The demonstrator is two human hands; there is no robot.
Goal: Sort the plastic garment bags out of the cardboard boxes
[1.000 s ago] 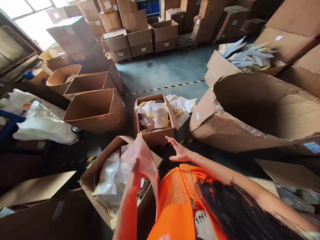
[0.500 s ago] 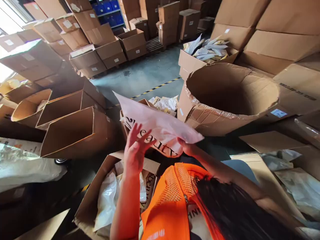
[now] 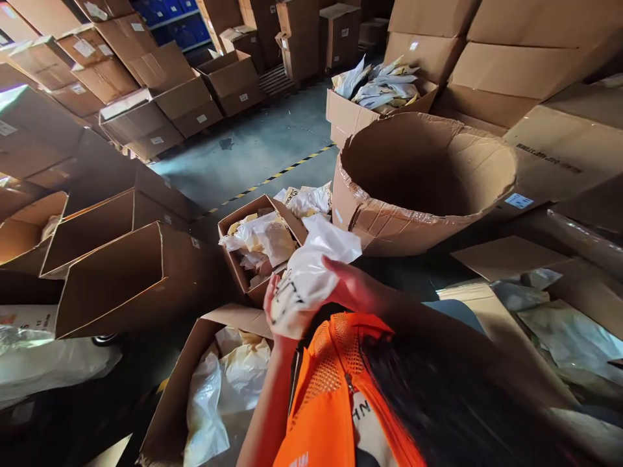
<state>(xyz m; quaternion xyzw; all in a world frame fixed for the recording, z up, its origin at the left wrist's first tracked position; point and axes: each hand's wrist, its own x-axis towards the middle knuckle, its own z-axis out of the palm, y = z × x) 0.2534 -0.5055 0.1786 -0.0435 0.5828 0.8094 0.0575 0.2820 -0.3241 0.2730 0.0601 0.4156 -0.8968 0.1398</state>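
Observation:
A white plastic mailer bag (image 3: 311, 269) with black lettering is bunched up between my two hands, close in front of my orange vest. From below and to the left, my left hand (image 3: 282, 318) grips it, fingers curled along its edge. My right hand (image 3: 348, 282) clasps its right side, thumb on top. Just beyond the bag stands an open carton (image 3: 233, 266) holding several white and tan bags. Below my left hand, another open carton (image 3: 168, 395) contains white plastic bags (image 3: 214, 395).
A large round-mouthed cardboard box (image 3: 389, 227) stands ahead on the right, with a carton of grey mailers (image 3: 384, 91) behind it. Open cartons (image 3: 111, 279) line the left. At the right is a box of plastic-wrapped packages (image 3: 574, 337). Yellow-black tape (image 3: 287, 170) crosses the floor.
The bag, spread out flat before, is now folded and bunched closer to me. My left hand has gone from spread fingers to gripping it. The view has shifted to the right.

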